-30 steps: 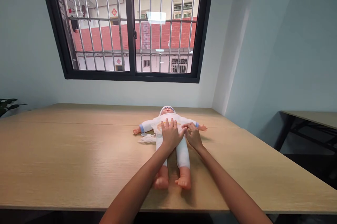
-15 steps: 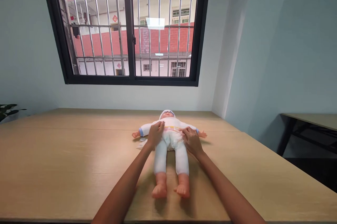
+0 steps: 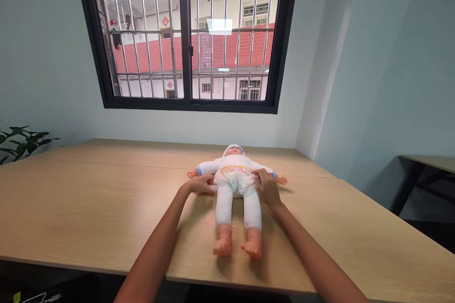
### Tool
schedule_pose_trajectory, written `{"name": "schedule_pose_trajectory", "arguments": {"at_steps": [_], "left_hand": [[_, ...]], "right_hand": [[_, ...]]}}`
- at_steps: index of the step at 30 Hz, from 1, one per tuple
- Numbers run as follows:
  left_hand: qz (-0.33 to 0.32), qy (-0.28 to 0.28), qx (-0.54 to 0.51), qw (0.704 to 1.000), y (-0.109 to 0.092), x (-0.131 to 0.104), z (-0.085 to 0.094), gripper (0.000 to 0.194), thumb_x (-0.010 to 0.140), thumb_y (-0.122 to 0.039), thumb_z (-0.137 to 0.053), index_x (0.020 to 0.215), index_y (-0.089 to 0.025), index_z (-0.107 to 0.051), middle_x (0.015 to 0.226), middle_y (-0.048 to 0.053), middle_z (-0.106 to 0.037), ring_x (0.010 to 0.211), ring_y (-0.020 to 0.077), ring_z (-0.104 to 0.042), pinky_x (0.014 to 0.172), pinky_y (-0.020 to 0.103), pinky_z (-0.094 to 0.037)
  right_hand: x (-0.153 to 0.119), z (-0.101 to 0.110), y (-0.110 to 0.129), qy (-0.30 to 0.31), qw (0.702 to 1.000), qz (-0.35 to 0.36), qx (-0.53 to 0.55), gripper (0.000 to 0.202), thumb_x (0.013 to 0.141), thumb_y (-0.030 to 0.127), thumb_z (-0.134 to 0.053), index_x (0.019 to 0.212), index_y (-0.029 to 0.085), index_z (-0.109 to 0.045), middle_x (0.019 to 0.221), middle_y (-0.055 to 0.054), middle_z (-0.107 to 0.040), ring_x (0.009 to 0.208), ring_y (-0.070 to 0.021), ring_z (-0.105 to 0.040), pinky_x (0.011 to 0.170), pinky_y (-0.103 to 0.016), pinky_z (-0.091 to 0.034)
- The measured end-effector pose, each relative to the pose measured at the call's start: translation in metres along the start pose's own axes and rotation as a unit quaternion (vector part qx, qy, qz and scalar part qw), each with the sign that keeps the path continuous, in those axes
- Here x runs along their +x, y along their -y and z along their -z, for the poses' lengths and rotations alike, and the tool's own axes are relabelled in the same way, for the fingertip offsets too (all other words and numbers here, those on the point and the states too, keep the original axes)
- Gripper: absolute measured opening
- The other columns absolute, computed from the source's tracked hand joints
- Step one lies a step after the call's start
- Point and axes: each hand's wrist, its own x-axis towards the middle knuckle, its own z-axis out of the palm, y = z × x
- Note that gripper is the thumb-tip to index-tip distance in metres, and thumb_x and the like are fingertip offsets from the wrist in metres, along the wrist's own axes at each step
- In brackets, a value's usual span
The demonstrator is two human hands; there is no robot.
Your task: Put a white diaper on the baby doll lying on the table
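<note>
Roughly midway, I'd judge: diaper (image 3: pixel 237 180) front up on doll (image 3: pixel 223 206), sides likely unfastened. Left hand (image 3: pixel 202 184), right hand (image 3: pixel 267 190) at its edges; can't tell if fingers grip.

White-suited baby doll (image 3: pixel 223 203): one. White printed diaper (image 3: pixel 235 179): one. Bare hands (image 3: pixel 201 184) (image 3: pixel 268 189): two. Black-framed window (image 3: pixel 187 56): one. Green-leaved plant (image 3: pixel 26 144): one.

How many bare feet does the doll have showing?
2. One foot is at the end of the doll's leg on the picture's left; the other foot ends the leg on the right. Neither is hidden.
</note>
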Motion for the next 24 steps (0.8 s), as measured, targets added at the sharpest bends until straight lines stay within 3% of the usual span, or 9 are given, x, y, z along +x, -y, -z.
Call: {"name": "schedule_pose_trajectory", "arguments": {"at_steps": [3,6,11,19,24], "left_hand": [[0.021,-0.003,0.014,1.000,0.007,0.004,-0.002,0.022,0.055,-0.021,-0.063,0.065,-0.019,-0.044,0.062,-0.006,-0.045,0.056,0.0099,-0.040,0.053,0.023,-0.027],[0.023,-0.017,0.020,0.999,0.008,0.007,-0.003,0.021,0.063,-0.022,-0.058,0.059,-0.019,-0.037,0.054,-0.006,-0.037,0.053,0.0091,-0.034,0.053,0.024,-0.023],[0.027,-0.094,0.026,0.995,0.004,0.007,0.000,0.027,0.074,-0.024,-0.049,0.055,-0.020,-0.029,0.050,-0.006,-0.030,0.054,0.0096,-0.031,0.057,0.026,-0.022],[0.063,-0.120,0.001,0.991,0.009,0.001,-0.002,0.023,0.077,-0.027,-0.050,0.058,-0.020,-0.040,0.050,-0.003,-0.047,0.052,0.0134,-0.048,0.057,0.026,-0.035],[0.071,-0.166,-0.008,0.984,0.015,0.002,-0.003,0.012,0.073,-0.025,-0.057,0.069,-0.017,-0.049,0.069,0.000,-0.058,0.068,0.0159,-0.056,0.060,0.025,-0.038]], "right_hand": [[0.000,0.000,0.000,0.003,1.000,-0.009,0.018,0.020,0.092,0.023,-0.037,0.089,0.021,-0.057,0.096,-0.008,-0.067,0.091,-0.0249,-0.060,0.086,-0.039,-0.043],[0.000,-0.001,0.000,0.001,1.000,-0.014,0.026,0.021,0.092,0.023,-0.037,0.088,0.021,-0.057,0.094,-0.007,-0.068,0.090,-0.0246,-0.061,0.084,-0.039,-0.044],[0.000,-0.001,-0.002,0.006,1.000,-0.015,0.019,0.020,0.091,0.024,-0.037,0.085,0.021,-0.057,0.091,-0.007,-0.067,0.088,-0.0245,-0.061,0.082,-0.039,-0.045],[0.000,-0.001,-0.001,0.006,0.999,-0.027,0.030,0.019,0.090,0.024,-0.038,0.083,0.022,-0.056,0.090,-0.007,-0.067,0.086,-0.0244,-0.061,0.080,-0.038,-0.045],[0.001,-0.001,-0.001,0.008,0.999,-0.026,0.031,0.020,0.090,0.024,-0.038,0.084,0.022,-0.057,0.091,-0.007,-0.067,0.085,-0.0241,-0.061,0.081,-0.038,-0.046]]}}
